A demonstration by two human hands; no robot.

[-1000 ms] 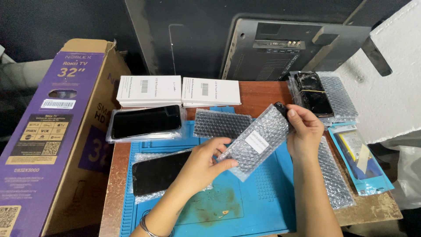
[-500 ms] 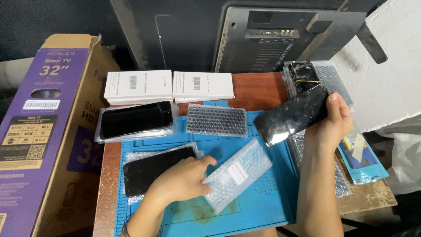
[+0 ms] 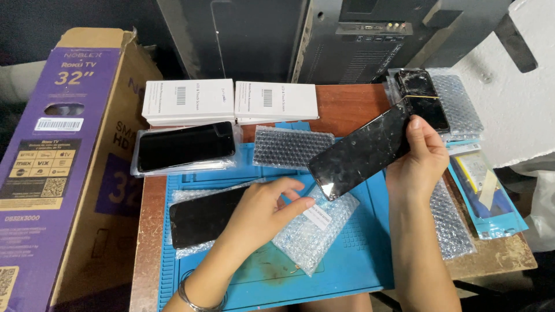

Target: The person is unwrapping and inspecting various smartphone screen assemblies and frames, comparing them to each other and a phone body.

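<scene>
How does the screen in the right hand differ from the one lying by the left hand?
The held screen is bare, lifted and tilted in the right hand. The flat screen lies on the blue mat, resting on bubble wrap, partly covered by the left hand. Both are dark, glossy rectangles.

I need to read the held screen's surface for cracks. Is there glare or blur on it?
Head view: sharp, evenly lit; the black screen in the right hand shows one small bright glare patch at its lower corner, near the left hand; the background is dark.
</scene>
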